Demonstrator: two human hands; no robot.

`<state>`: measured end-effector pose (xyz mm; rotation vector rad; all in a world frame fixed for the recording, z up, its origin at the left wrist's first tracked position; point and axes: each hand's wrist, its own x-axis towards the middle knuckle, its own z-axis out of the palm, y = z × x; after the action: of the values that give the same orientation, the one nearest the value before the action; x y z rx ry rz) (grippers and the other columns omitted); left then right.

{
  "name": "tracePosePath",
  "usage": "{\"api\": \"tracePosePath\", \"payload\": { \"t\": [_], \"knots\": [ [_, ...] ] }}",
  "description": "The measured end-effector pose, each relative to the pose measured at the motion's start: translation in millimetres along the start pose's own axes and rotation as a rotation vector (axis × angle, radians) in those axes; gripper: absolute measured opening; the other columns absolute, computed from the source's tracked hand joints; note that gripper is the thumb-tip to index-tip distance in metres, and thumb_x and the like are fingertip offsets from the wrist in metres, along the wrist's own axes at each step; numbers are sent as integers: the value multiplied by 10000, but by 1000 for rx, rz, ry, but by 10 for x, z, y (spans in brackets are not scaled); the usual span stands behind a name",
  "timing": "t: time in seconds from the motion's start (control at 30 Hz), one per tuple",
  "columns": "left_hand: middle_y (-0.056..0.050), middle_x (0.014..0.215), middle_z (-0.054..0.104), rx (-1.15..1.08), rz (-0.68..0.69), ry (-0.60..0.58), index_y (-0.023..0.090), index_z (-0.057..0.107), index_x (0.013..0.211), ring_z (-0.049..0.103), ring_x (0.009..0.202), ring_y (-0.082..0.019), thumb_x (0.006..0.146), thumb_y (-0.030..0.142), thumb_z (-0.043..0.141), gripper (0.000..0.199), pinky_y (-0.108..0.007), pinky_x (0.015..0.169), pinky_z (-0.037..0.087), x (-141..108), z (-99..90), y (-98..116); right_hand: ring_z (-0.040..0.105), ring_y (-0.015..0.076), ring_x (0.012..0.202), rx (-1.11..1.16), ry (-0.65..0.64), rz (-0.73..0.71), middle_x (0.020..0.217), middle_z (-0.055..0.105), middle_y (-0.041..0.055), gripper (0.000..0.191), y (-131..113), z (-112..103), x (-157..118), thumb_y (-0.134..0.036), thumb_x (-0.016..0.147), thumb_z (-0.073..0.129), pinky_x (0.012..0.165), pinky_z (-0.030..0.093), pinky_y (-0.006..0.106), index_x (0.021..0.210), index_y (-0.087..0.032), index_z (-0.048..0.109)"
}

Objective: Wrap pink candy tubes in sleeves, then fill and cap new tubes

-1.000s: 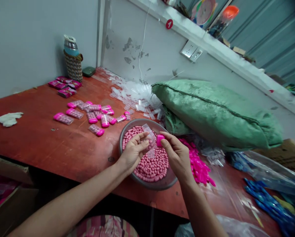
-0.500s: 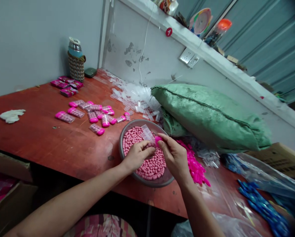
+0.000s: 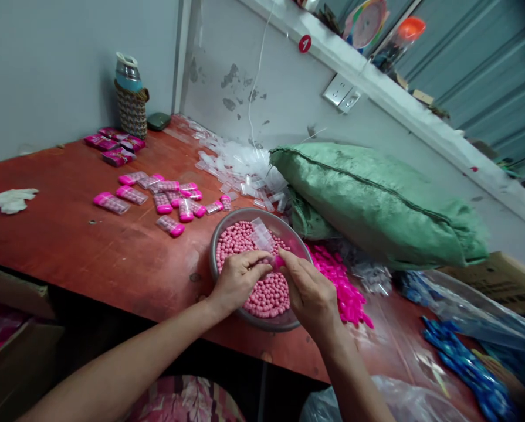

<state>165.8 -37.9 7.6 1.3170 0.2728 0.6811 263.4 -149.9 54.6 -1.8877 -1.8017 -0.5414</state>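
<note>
Over a grey bowl of small pink balls, my two hands meet. My left hand is closed on a small clear container, mostly hidden by the fingers, with pink balls in it. Pinched in my right hand is a bright pink cap, held against the container's end. Clear plastic pieces lie on the balls just beyond my fingers. To the right of the bowl is a heap of pink caps.
Several filled containers with pink ends lie left of the bowl. Behind are loose clear containers and a large green sack. Blue plastic pieces are at the right; a bottle in a woven holder stands at the back left.
My right hand has turned and brought the pink cap in against the container in my left hand. The whole view has shifted slightly.
</note>
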Motion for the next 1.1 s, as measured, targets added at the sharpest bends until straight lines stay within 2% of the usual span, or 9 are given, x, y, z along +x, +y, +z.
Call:
{"api": "tracePosePath", "payload": {
  "t": [0.1, 0.2, 0.43, 0.63, 0.73, 0.83, 0.97, 1.03, 1.1],
  "knots": [
    [-49, 849, 674, 136, 129, -2, 190, 690, 881, 603, 801, -181, 780, 227, 548, 178, -267, 743, 458, -31, -1, 22, 605, 208, 967, -26, -13, -64, 1039, 641, 127, 454, 17, -2, -49, -43, 821, 424, 832, 508, 346, 1258, -162, 449],
    [-49, 805, 674, 214, 204, 10, 200, 693, 867, 603, 799, -184, 796, 228, 531, 179, -267, 749, 445, -44, 6, 42, 605, 203, 965, -11, -5, -67, 1046, 639, 117, 460, 51, 0, -54, -45, 821, 431, 827, 513, 344, 1262, -177, 442],
    [-47, 863, 679, 169, 143, 0, 212, 686, 923, 606, 810, -188, 792, 216, 535, 200, -271, 758, 442, -11, 6, 36, 608, 205, 963, 37, -2, -3, 1037, 643, 105, 430, 49, -7, -14, -67, 829, 439, 813, 525, 343, 1240, -193, 470],
    [-55, 826, 672, 222, 173, -14, 209, 690, 898, 599, 753, -178, 802, 203, 521, 195, -267, 716, 438, -31, 12, 29, 596, 221, 1006, -48, -53, -103, 1106, 623, 112, 523, 79, -17, -75, -34, 819, 424, 869, 505, 370, 1319, -182, 373],
    [-55, 779, 660, 284, 197, -33, 206, 687, 904, 588, 711, -168, 809, 191, 507, 204, -261, 690, 430, -46, 11, 32, 591, 218, 1017, -22, -77, -112, 1108, 623, 114, 525, 124, 4, -91, -22, 812, 436, 881, 497, 366, 1312, -175, 385],
    [-53, 815, 670, 280, 182, -26, 216, 682, 939, 594, 736, -169, 800, 183, 518, 217, -255, 706, 424, -44, 16, 44, 600, 204, 999, 170, -93, -3, 1096, 632, 91, 452, 175, 31, -83, -70, 825, 469, 861, 507, 346, 1257, -206, 457],
    [-38, 888, 683, 190, 118, -3, 235, 678, 959, 601, 791, -177, 775, 175, 548, 233, -252, 738, 417, -24, 34, 76, 611, 193, 976, 399, -118, 308, 1109, 628, 68, 348, 183, 37, -62, -190, 861, 469, 808, 527, 319, 1205, -230, 503],
    [-30, 878, 685, 171, 106, -1, 235, 681, 942, 600, 793, -179, 768, 171, 554, 225, -253, 739, 415, -16, 41, 85, 611, 194, 975, 376, -111, 322, 1101, 631, 65, 333, 153, 23, -51, -202, 862, 465, 816, 521, 324, 1189, -230, 518],
    [-26, 862, 687, 174, 109, -4, 232, 683, 929, 600, 785, -178, 768, 172, 554, 216, -252, 733, 416, -13, 44, 82, 613, 192, 963, 290, -83, 250, 1076, 641, 63, 328, 112, 14, -44, -186, 857, 464, 826, 515, 327, 1175, -232, 531]
  ]
}}
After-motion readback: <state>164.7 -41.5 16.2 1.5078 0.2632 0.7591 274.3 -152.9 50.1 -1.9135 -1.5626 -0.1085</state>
